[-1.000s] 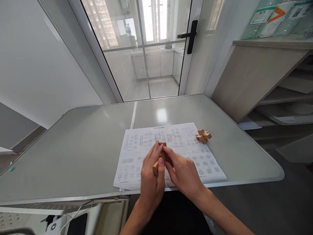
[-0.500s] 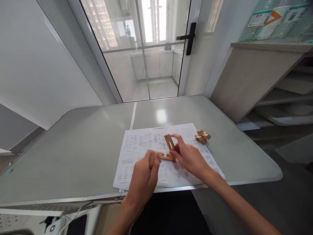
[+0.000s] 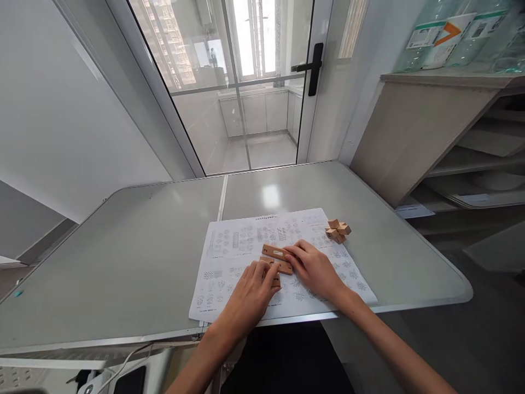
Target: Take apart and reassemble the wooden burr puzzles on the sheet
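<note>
Flat wooden puzzle pieces [image 3: 278, 258] lie on a printed instruction sheet [image 3: 229, 257] on the grey table [image 3: 135, 257]. My left hand [image 3: 251, 294] rests on the sheet with its fingers stretched out, the fingertips touching the near piece. My right hand [image 3: 315, 269] lies flat beside it, its fingertips on the right ends of the two upper pieces. An assembled wooden burr puzzle [image 3: 338, 230] sits at the sheet's far right corner, apart from both hands.
A glass door [image 3: 254, 82] with a black handle stands behind the table. An open shelf unit [image 3: 443, 131] is on the right, with boxes on top. Cables and a device [image 3: 106, 372] sit below the table's near left edge.
The pieces that my hands held up have come apart and now lie flat on the sheet. Both hands have lowered and opened onto them.
</note>
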Demonstrator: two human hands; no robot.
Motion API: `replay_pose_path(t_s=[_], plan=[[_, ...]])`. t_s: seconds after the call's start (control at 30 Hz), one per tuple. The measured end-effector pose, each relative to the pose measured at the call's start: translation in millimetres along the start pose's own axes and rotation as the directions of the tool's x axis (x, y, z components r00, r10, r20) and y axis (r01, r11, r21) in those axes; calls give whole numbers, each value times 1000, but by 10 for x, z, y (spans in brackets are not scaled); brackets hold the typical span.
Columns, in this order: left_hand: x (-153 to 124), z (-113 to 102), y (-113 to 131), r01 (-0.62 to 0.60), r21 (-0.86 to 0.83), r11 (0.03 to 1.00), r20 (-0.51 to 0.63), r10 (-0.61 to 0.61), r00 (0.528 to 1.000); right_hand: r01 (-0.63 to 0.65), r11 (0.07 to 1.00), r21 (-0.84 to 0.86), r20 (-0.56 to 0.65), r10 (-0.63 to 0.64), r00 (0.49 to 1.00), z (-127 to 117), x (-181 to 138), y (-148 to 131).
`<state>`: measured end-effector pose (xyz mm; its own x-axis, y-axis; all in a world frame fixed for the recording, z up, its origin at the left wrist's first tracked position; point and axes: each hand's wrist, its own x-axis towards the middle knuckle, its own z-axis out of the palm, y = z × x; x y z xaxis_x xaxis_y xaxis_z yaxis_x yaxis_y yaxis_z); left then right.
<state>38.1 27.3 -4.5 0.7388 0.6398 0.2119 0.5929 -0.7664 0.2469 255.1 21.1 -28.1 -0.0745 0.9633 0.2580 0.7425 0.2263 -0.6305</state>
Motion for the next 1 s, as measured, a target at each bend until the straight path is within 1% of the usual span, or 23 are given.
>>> replay_pose_path(t_s=[0.1, 0.23, 0.37, 0.47, 0.63, 0.7, 0.77, 0.9, 1.0], plan=[[31, 24, -26, -55, -26, 998, 2, 55, 998, 42, 999, -33, -41, -44, 998, 44, -17, 22], [93, -27, -61, -110, -72, 991, 29, 112, 993, 69, 996, -50, -57, -72, 996, 40, -27, 17], [156, -68, -111, -106, -78, 991, 11, 107, 994, 63, 998, 1, -71, -62, 996, 21, -30, 6], [213, -53, -168, -102, -76, 992, -18, 101, 995, 56, 998, 23, -76, -54, 996, 20, -28, 5], [333, -12, -229, -132, -31, 991, -11, 132, 991, 62, 996, 60, -53, -58, 997, 16, -17, 19], [365, 12, -178, -82, -12, 997, -39, 81, 996, 43, 995, 89, -54, -38, 998, 15, -11, 31], [383, 61, -73, -10, -14, 1000, -77, 8, 997, 14, 992, 129, -74, -5, 997, 17, -7, 45], [410, 233, 160, 63, -72, 995, -122, -71, 990, -42, 978, 203, -110, 65, 992, 22, -10, 66], [455, 344, 202, 143, -83, 986, -171, -155, 973, -50, 973, 224, -108, 76, 991, 20, -13, 75]])
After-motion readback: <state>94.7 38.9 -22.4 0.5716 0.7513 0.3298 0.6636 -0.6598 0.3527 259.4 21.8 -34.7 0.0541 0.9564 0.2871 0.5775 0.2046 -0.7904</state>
